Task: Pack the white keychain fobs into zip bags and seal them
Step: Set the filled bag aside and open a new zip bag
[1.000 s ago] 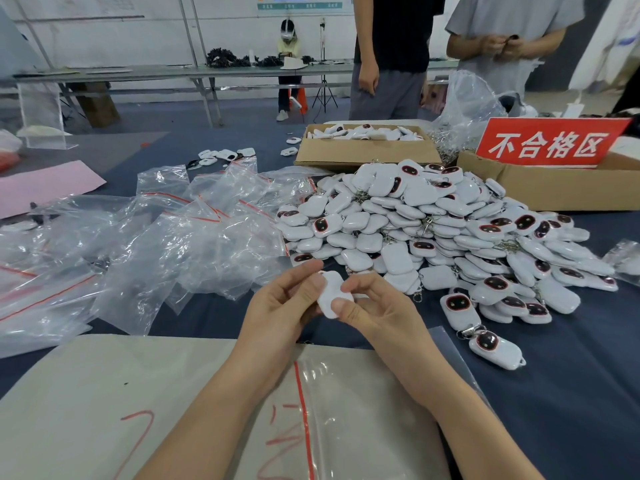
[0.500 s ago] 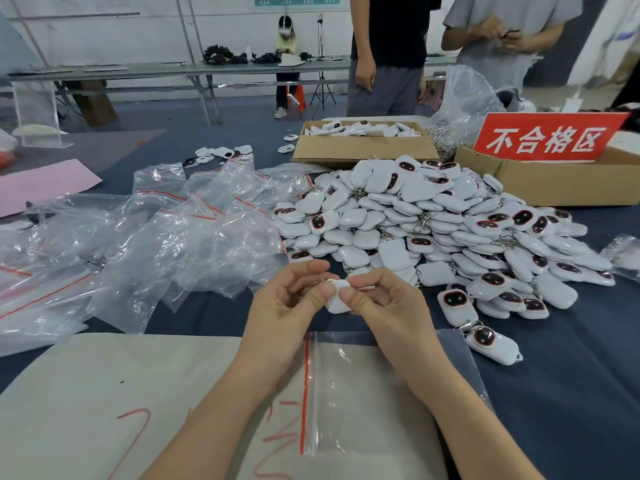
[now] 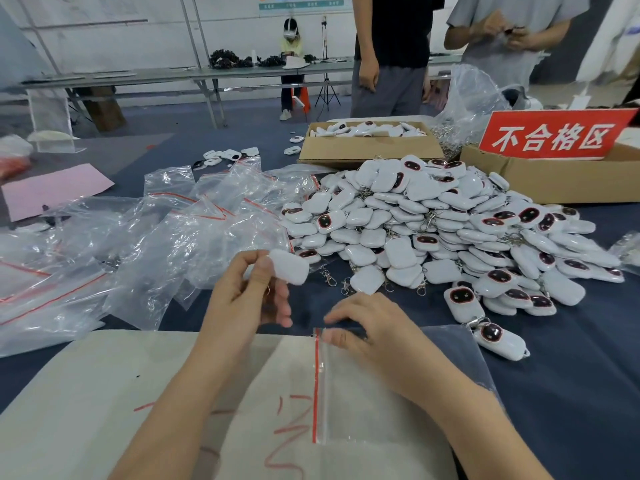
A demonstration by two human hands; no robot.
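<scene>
The left hand [image 3: 246, 299] is holding a white rounded plastic keychain fob [image 3: 289, 270] just above the centre of the frame. Its fingers [image 3: 258, 271] are pinching one end, so the rest is sticking out free, ready, I judge, for sliding in. The right hand [image 3: 370, 327] is resting lower, right of centre. Its fingers are curled, with thumb and forefinger seemingly pinching the mouth of a clear zip bag with a red seal strip [image 3: 356, 420], probably to lift one lip open. That bag is lying flat on a pale sheet [image 3: 86, 393] over the blue counter [image 3: 571, 393], its mouth facing the fob. A heaped pile of white fobs [image 3: 433, 230] is sitting at centre right, within reach, while crumpled empty clear bags [image 3: 156, 244] are spreading across the left.
</scene>
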